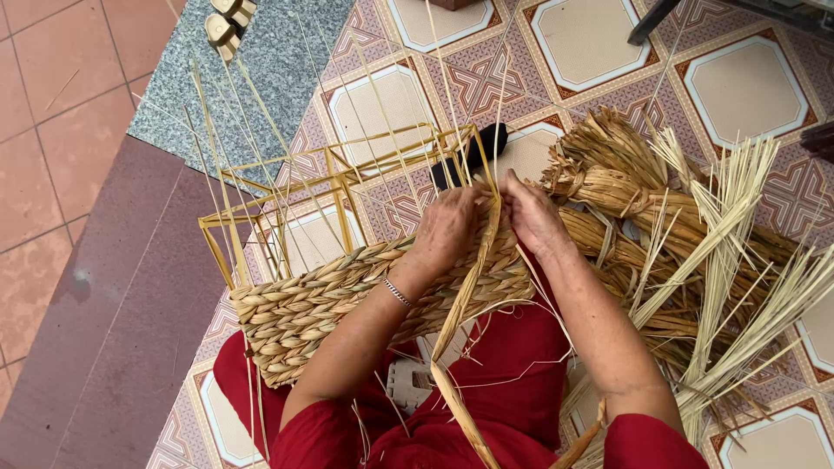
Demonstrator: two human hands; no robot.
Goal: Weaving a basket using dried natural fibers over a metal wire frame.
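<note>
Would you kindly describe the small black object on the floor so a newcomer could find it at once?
Start at the half-woven basket on the person's lap and follow its bare yellow frame to the far corner. Just beyond the left hand lies the black object, the only dark thing among pale straw.

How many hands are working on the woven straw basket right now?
2: the left hand presses on the woven straw basket at its rim, and the right hand pinches a flat straw strand beside it.

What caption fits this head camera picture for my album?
Two hands, left and right, weave a flat straw strand into a half-made basket beside straw bundles.
</note>
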